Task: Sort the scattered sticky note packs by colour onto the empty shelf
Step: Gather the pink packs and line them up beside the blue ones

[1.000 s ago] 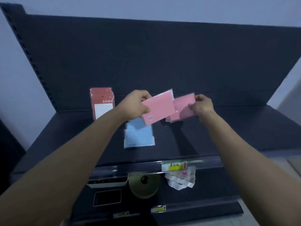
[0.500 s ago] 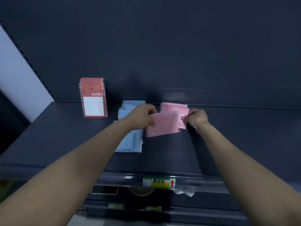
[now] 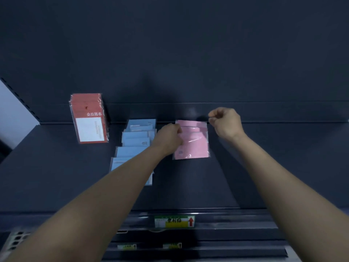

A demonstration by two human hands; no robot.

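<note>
Three colours of sticky note packs are counted on one shelf [image 3: 56,167]. Of the red packs [image 3: 88,118], a single upright bundle is seen; the number within it cannot be told. Of the blue packs [image 3: 136,138], at least four are made out in one overlapping row, the nearest partly hidden by an arm. Of the pink packs [image 3: 192,146], at least two are seen, overlapped. Two hands are counted, the left hand [image 3: 168,137] and the right hand [image 3: 225,121]. Three labels are counted: one large label [image 3: 174,221] and two small labels [image 3: 126,246] below it.
</note>
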